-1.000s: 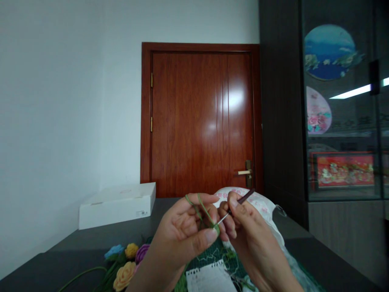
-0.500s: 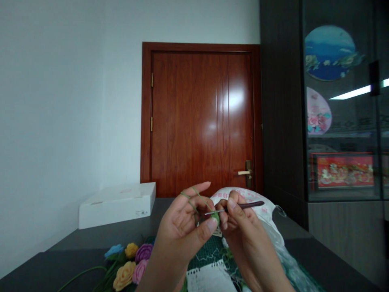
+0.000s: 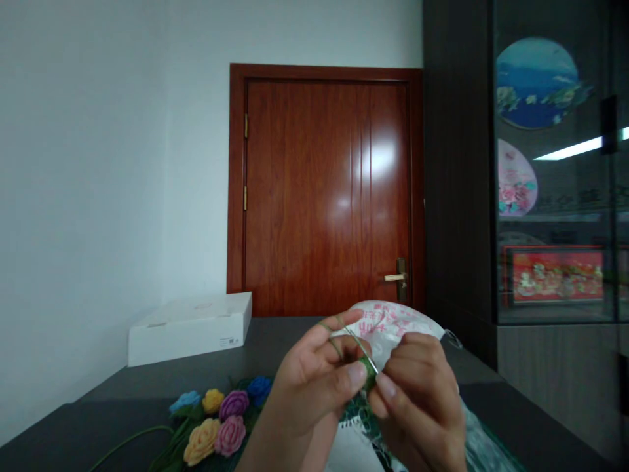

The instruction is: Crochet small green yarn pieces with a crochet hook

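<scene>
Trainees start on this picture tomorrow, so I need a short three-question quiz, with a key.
1. True or false: green yarn loops around fingers of the left hand.
2. The white box is nearest to: A) the white wall; B) the door handle; C) the glass cabinet.
3. Which hand holds the thin metal tool?

Key: 1 true; 2 A; 3 the right hand.

Left hand (image 3: 317, 380), right hand (image 3: 422, 393), forearms (image 3: 270, 439) all bare
</scene>
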Motion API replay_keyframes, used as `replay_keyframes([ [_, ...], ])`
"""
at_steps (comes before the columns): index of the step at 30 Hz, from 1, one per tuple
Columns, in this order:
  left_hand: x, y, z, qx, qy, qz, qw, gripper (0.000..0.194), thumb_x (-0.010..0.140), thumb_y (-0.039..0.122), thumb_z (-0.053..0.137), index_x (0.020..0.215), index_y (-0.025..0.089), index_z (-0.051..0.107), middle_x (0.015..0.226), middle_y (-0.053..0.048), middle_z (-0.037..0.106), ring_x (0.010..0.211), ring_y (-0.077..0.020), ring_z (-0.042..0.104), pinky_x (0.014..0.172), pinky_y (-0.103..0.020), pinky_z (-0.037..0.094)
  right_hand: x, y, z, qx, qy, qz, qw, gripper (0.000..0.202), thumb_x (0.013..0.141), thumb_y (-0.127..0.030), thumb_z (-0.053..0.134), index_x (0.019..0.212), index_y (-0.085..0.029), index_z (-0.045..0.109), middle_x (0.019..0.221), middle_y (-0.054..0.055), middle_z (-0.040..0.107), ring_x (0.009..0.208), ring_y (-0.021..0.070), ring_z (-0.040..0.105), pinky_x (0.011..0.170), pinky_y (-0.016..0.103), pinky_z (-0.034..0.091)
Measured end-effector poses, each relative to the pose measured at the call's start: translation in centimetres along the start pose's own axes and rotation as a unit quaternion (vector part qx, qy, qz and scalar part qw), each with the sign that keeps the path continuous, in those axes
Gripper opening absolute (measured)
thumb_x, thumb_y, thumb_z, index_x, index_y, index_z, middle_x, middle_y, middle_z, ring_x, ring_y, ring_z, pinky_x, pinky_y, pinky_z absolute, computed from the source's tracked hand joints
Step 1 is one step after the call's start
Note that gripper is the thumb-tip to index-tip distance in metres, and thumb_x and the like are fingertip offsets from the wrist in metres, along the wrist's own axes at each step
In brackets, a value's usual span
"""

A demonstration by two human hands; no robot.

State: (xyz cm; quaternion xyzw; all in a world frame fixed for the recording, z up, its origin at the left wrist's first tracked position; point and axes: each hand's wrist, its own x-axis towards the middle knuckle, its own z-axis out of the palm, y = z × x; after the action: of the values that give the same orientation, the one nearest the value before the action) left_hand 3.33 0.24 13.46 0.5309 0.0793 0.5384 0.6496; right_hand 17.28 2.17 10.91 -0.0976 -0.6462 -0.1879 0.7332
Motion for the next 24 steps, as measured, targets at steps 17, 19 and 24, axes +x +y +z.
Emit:
replay_keyframes([
  [17,0.9,0.8,-1.2,0.048,-0.066,0.073,0.994,0.031,0.081,0.013,0.078,0.112,0.019,0.073,0.086,-0.002,0.067,0.075,-0.0123,0.063,0.067,-0.023,0.052,1.5,-0.9,1.8,0.441,0.034,0.397,0.804,0.027,0.101,-0.039,0.055,0.079,-0.024,0.061,0.070,-0.002,0.055,0.066,0.0159,0.054,0.068,0.032,0.051],
  [19,0.9,0.7,-1.3,0.124,-0.031,0.112,0.985,0.037,0.079,0.010,0.081,0.113,0.020,0.073,0.092,-0.003,0.071,0.086,-0.0140,0.067,0.077,-0.024,0.054,1.2,-0.6,2.0,0.386,0.031,0.356,0.850,0.020,0.099,-0.038,0.061,0.084,-0.024,0.065,0.080,0.000,0.061,0.078,0.0171,0.060,0.074,0.031,0.052],
  [24,0.6,0.3,-1.0,0.220,0.003,0.158,0.963,0.042,0.075,0.008,0.083,0.113,0.022,0.072,0.110,-0.005,0.076,0.104,-0.0187,0.070,0.091,-0.028,0.054,0.7,-0.4,2.2,0.269,0.043,0.231,0.934,0.009,0.098,-0.031,0.064,0.092,-0.027,0.069,0.086,0.001,0.069,0.088,0.0190,0.065,0.079,0.032,0.053],
])
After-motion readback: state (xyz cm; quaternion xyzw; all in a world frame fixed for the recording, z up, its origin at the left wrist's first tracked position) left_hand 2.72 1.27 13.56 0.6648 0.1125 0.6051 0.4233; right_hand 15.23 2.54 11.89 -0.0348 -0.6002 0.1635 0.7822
